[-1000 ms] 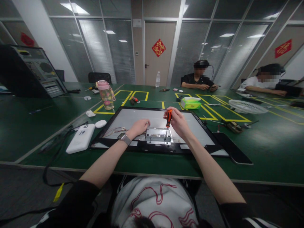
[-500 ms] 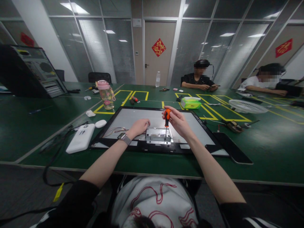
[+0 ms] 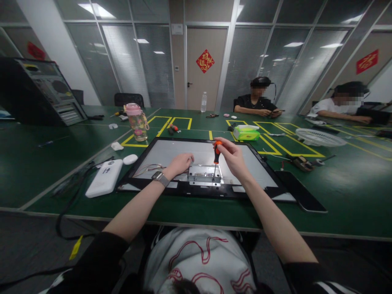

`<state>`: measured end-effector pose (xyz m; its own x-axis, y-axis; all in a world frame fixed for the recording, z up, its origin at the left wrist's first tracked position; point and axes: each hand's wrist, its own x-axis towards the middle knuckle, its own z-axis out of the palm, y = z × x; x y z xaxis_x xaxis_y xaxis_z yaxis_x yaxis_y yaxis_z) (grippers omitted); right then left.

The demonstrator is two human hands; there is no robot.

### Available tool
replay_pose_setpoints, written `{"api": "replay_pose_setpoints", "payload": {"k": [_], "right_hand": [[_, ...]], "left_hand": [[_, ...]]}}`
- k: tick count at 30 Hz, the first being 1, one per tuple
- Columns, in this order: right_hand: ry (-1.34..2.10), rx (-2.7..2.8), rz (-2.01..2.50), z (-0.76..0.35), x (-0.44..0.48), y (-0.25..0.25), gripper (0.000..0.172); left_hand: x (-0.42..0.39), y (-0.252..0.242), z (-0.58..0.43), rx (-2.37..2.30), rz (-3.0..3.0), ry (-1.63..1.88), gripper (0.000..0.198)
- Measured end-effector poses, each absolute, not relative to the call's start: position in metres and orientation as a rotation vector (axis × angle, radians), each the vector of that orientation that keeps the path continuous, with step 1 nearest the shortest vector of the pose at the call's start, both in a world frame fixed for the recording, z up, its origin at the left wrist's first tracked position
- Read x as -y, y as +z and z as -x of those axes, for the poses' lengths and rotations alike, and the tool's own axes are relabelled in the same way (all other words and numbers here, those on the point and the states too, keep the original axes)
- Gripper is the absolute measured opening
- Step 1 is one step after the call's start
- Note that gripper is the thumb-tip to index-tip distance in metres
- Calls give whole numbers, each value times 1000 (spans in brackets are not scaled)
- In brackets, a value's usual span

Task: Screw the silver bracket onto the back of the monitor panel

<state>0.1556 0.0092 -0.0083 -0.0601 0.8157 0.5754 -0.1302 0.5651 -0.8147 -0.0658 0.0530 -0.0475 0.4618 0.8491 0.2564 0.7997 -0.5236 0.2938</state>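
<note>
A flat display panel [image 3: 159, 153] with a black frame lies back side up on the table in front of me. On its near middle sits a silver metal bracket [image 3: 199, 177] with holes. My right hand [image 3: 231, 157] grips an orange and black screwdriver [image 3: 217, 154] by its handle, nearly upright. The shaft points down to the bracket's right part; whether the tip sits in a screw is too small to tell. My left hand [image 3: 179, 164], with a watch on its wrist, is closed with curled fingers at the bracket's left end. Its fingertips are partly hidden.
Left of the panel are a white power bank [image 3: 104, 179], a white oval case [image 3: 130, 159] and a pink-lidded bottle [image 3: 136, 122]. A black phone [image 3: 300, 191] lies to the right. Behind are a green tissue pack [image 3: 246, 133] and a fan grille [image 3: 320, 137]. Two people sit across.
The screwdriver handle and my right hand have shifted slightly right, and the fingers have turned a little on the handle. My left hand and the panel stay where they were.
</note>
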Motion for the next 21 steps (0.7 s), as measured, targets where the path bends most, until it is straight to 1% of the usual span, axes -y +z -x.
{"api": "replay_pose_setpoints", "payload": {"k": [4,6,11,13,17,21], "right_hand": [[866,1313,612,-154,-7,-5,13],[895,1276,606,-153,-6,-4,12],[1086,1268,550,-151,-1,1,26],[1129,1269,526,-150,0,3,24],[1078,1286,540,-149,1,4,20],[1084,1308,578,-151,0,4,26]], "left_hand": [[-53,-47,66,-1454,-2567,572,30],[-53,-47,66,-1455,-2565,573,30],[-54,-48,67,-1457,-2561,570,30],[-54,-48,67,-1451,-2565,572,30],[-54,-48,67,-1443,-2577,574,30],[-55,-49,67,-1441,-2573,576,30]]}}
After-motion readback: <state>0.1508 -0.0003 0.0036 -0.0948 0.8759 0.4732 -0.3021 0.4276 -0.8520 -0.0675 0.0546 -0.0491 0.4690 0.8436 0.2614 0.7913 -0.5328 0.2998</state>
